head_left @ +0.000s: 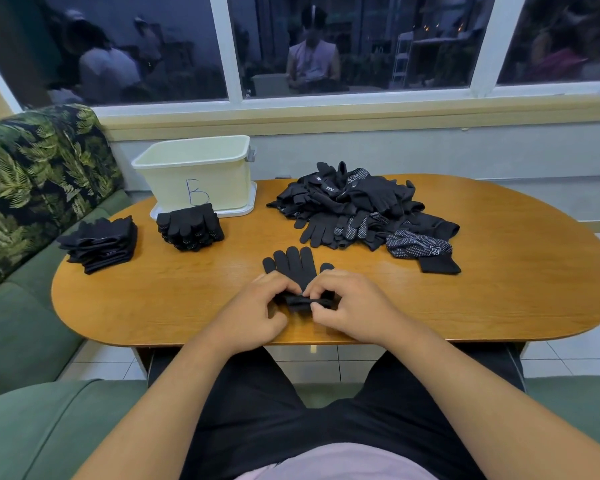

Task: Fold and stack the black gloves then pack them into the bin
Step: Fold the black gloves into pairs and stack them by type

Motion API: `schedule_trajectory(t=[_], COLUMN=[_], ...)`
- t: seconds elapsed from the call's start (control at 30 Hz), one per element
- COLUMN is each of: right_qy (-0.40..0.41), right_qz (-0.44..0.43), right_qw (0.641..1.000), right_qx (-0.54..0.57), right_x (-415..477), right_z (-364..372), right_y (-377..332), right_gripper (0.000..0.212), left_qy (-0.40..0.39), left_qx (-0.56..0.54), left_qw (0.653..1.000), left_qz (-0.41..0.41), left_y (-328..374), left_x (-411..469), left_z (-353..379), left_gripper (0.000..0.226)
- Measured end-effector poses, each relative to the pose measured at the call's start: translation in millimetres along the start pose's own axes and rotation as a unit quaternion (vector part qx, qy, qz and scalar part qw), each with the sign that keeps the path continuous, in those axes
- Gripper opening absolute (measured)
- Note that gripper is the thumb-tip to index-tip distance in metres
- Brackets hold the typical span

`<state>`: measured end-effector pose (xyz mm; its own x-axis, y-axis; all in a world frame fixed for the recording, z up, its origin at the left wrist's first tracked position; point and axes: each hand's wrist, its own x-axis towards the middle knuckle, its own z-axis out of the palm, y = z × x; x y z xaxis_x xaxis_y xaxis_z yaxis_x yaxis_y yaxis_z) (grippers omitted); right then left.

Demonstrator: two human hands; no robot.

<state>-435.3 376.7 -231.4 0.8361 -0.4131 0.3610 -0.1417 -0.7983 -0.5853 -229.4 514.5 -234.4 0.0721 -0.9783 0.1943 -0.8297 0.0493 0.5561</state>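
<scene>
Here we pinched the cuff of one black glove (293, 268) with both hands, left (257, 308) and right (349, 304), nearer us than the bin (194, 171).

Soft, even room light; faint shadow under my fingers (278, 284), mild sheen on the bench (499, 289); dark window (354, 46) mirrors the room; edges bow.

Blue "B" on bin (201, 174)
</scene>
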Motion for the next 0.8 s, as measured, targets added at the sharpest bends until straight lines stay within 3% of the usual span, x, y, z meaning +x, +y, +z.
schedule_trajectory(t=[0.17,0.27,0.33,0.4,0.5,0.67,0.73,0.8], right_qy=[-0.019,-0.016,-0.004,-0.008,-0.038,-0.079,-0.092,-0.063], right_qz=[0.044,0.065,0.088,0.117,0.116,0.112,0.110,0.109], right_qw=[0.995,0.992,0.983,0.975,0.987,0.987,0.986,0.988], right_qx=[0.087,0.104,0.164,0.190,0.109,0.084,0.082,0.089], right_x=[15,19,17,12,3,1,4,9], right_z=[-10,-11,-11,-13,-17,-22,-23,-22], right_y=[-11,-14,-14,-13,-8,-4,-3,-1], right_gripper=[0.012,0.007,0.006,0.017,0.035,0.064,0.056,0.033], left_qy=[0.052,0.068,0.084,0.095,0.083,0.078,0.077,0.070], left_qx=[0.003,-0.002,-0.039,-0.085,-0.098,-0.120,-0.150,-0.174], left_qw=[0.999,0.995,0.991,0.987,0.986,0.981,0.976,0.972], left_qz=[-0.016,-0.071,-0.097,-0.101,-0.107,-0.132,-0.140,-0.144], left_y=[-1,-3,-1,1,6,9,11,14], left_x=[2,2,0,-1,-1,1,3,6], left_z=[5,6,5,3,2,0,-3,-6], left_gripper=[0.022,0.035,0.030,0.021,0.018,0.018,0.022,0.027])
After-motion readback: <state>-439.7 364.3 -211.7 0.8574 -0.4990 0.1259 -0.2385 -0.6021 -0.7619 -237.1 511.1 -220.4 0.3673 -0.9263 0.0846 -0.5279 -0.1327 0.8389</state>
